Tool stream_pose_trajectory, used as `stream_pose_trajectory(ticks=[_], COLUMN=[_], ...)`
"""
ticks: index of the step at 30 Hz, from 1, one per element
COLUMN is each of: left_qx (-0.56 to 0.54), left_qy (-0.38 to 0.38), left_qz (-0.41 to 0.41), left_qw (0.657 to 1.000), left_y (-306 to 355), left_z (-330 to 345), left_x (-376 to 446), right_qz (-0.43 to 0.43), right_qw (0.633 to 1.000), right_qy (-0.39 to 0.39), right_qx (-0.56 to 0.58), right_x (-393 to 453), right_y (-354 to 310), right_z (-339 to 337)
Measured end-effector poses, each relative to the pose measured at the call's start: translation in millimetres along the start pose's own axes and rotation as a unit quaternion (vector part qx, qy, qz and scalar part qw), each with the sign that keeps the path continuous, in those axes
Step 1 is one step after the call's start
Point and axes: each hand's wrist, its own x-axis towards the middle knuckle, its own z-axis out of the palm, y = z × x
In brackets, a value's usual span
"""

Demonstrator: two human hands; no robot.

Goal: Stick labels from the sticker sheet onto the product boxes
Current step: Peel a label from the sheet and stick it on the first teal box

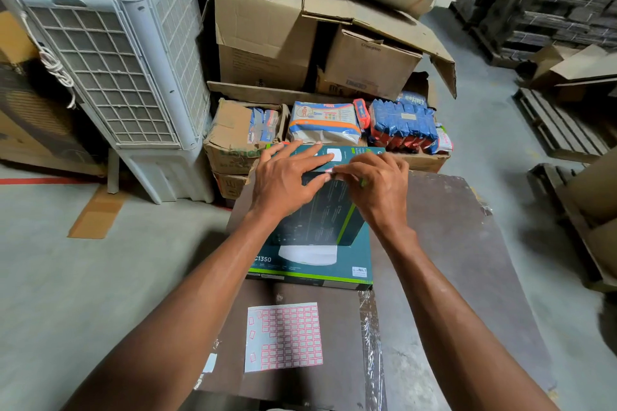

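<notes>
Below, sticker sheet [283, 337] flat on brown table [450, 243]; grey warehouse floor [83, 277].

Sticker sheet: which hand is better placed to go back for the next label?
Probably the right. The left hand lies spread on the upright teal box, steadying it, while the right hand pinches at the box's top edge. The sticker sheet lies near, between both forearms.
</notes>
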Motion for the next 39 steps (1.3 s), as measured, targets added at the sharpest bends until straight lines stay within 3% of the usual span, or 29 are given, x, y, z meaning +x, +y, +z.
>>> stream_pose_trajectory(ticks=[3,7,13,18,22,29,35,39], left_qx=[0.003,0.017,0.014,0.033,0.037,0.03,-0.025,-0.038], left_qy=[-0.002,-0.006,-0.015,-0.018,0.009,0.068,0.046,0.087], left_qz=[0.004,0.013,0.021,0.03,0.023,-0.01,-0.056,-0.081], left_qw=[1.0,1.0,1.0,0.999,0.999,0.997,0.997,0.992], left_y=[-1.7,-1.5,-1.5,-3.8,-2.1,2.4,-2.3,-1.9], left_z=[-0.8,-0.3,-0.8,-0.5,-1.9,6.0,6.5,10.5], left_x=[-1.3,-1.7,-2.6,-0.3,-3.8,-11.2,-21.0,-28.0], right_qz=[0.031,-0.025,-0.01,-0.04,-0.004,-0.117,-0.102,-0.087], right_qw=[0.999,0.999,1.0,0.995,0.993,0.967,0.966,0.959], right_qy=[-0.012,-0.043,-0.014,-0.088,-0.113,-0.174,-0.186,-0.228], right_qx=[-0.011,0.007,0.008,0.028,0.039,-0.148,-0.144,-0.14], right_x=[1.8,2.0,-3.5,-7.1,-1.7,13.5,13.8,13.6], right_y=[1.1,-4.3,-0.2,3.5,8.8,8.8,1.5,-0.5], right_z=[-1.2,-0.9,12.2,12.8,2.8,-2.9,4.1,3.1])
